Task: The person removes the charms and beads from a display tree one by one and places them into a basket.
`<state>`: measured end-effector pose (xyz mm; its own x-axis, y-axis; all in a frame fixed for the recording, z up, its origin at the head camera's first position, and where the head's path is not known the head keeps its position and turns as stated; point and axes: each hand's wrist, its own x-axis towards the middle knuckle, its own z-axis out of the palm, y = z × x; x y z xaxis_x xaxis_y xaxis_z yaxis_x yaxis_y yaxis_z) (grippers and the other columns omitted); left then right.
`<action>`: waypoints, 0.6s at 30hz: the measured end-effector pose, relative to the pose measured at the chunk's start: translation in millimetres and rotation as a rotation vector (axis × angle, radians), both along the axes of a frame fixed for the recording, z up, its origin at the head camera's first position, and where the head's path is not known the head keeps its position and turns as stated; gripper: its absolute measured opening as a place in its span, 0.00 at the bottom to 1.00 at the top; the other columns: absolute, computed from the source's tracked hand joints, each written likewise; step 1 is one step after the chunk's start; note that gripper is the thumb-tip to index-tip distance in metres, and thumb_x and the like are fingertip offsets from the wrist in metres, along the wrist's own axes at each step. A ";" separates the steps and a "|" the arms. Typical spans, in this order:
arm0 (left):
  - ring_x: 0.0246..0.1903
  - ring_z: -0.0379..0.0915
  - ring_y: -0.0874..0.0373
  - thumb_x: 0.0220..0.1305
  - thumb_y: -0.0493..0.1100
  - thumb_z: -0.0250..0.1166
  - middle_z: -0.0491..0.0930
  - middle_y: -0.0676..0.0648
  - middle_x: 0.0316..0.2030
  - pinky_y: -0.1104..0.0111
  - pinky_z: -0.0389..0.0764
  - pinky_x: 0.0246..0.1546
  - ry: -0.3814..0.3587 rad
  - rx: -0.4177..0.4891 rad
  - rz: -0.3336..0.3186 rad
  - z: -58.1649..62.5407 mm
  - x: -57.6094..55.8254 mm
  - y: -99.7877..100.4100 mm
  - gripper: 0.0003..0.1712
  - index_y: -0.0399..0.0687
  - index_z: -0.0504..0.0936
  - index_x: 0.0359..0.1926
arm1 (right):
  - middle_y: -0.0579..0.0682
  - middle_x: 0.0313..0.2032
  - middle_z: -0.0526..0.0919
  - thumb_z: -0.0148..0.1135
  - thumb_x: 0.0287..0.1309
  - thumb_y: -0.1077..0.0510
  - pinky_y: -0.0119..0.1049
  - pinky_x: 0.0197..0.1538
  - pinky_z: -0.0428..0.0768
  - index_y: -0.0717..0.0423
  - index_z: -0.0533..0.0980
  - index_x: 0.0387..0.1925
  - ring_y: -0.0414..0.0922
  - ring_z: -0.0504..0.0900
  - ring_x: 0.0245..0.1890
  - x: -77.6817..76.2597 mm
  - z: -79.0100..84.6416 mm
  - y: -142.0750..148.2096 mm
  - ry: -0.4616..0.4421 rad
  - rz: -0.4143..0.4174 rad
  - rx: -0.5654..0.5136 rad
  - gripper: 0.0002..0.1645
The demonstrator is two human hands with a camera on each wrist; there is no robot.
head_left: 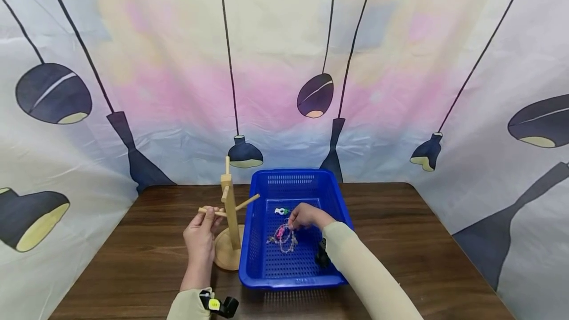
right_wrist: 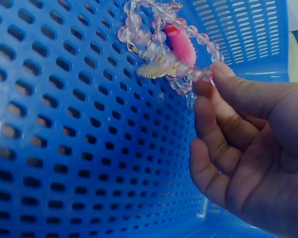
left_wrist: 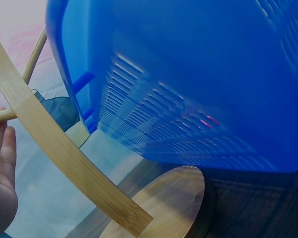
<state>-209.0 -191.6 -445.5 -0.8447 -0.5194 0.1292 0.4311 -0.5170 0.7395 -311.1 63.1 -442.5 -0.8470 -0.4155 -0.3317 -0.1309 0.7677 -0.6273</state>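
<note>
A wooden stand (head_left: 231,214) with several pegs and a round base stands left of a blue basket (head_left: 293,282). My left hand (head_left: 200,241) pinches one of its pegs (left_wrist: 2,116) between thumb and fingers. Inside the basket, my right hand (head_left: 306,216) pinches clear and pinkish beaded bracelets (right_wrist: 151,47) between thumb and forefinger. They hang bunched, with a gold shell charm (right_wrist: 156,70) among the beads; whether there is one strand or several held, I cannot tell. A pink object with a red end (right_wrist: 183,47) shows behind the beads.
A small white and green item (head_left: 281,211) lies on the basket floor beyond the bracelets. Basket and stand are on a dark wooden table (head_left: 146,246). Behind the table hangs a cloth backdrop (head_left: 275,63) printed with lamps.
</note>
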 end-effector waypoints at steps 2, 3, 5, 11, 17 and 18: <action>0.29 0.88 0.67 0.70 0.34 0.64 0.89 0.54 0.25 0.78 0.89 0.34 -0.005 -0.007 0.005 -0.5 -0.1 -0.6 0.12 0.49 0.86 0.28 | 0.52 0.39 0.90 0.68 0.65 0.63 0.41 0.44 0.88 0.59 0.87 0.37 0.41 0.84 0.34 0.0 -2.1 -1.3 -0.013 -0.022 0.008 0.04; 0.29 0.88 0.66 0.70 0.34 0.64 0.89 0.54 0.25 0.78 0.89 0.34 -0.006 -0.007 0.006 -0.6 -0.1 -0.9 0.12 0.49 0.86 0.28 | 0.52 0.40 0.90 0.68 0.65 0.63 0.43 0.46 0.89 0.59 0.87 0.37 0.43 0.86 0.37 0.0 -2.7 -1.9 -0.016 -0.032 0.013 0.04; 0.29 0.88 0.67 0.70 0.34 0.64 0.89 0.54 0.26 0.78 0.89 0.34 -0.003 -0.014 0.007 -1.3 -0.6 -0.4 0.13 0.49 0.86 0.28 | 0.53 0.42 0.91 0.68 0.65 0.63 0.44 0.47 0.89 0.59 0.87 0.37 0.46 0.88 0.41 -0.3 -3.9 -1.4 -0.021 -0.048 0.027 0.04; 0.29 0.88 0.66 0.69 0.34 0.65 0.89 0.53 0.26 0.77 0.90 0.34 0.034 0.009 -0.002 -2.8 -0.6 -0.7 0.11 0.47 0.86 0.29 | 0.52 0.40 0.91 0.68 0.65 0.63 0.39 0.42 0.87 0.59 0.87 0.36 0.45 0.88 0.40 -2.0 -4.7 -0.9 -0.019 -0.060 0.059 0.04; 0.28 0.88 0.67 0.69 0.34 0.65 0.89 0.54 0.26 0.78 0.90 0.34 0.005 -0.003 0.007 -2.2 -0.7 0.2 0.11 0.49 0.86 0.28 | 0.53 0.39 0.91 0.69 0.64 0.64 0.39 0.41 0.87 0.60 0.87 0.36 0.46 0.89 0.40 -4.4 -8.3 -0.5 -0.026 -0.109 0.066 0.03; 0.28 0.88 0.67 0.69 0.34 0.65 0.89 0.54 0.26 0.78 0.90 0.34 0.002 -0.001 0.007 -2.2 -0.7 0.2 0.11 0.49 0.86 0.28 | 0.53 0.39 0.91 0.69 0.64 0.64 0.39 0.41 0.87 0.60 0.87 0.36 0.46 0.89 0.41 -5.1 -9.7 -0.3 -0.026 -0.118 0.065 0.03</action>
<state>-209.6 -191.4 -447.7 -0.8409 -0.5250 0.1313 0.4359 -0.5133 0.7392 -316.2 62.8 -452.3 -0.8796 -0.2903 -0.3767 -0.0218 0.8159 -0.5778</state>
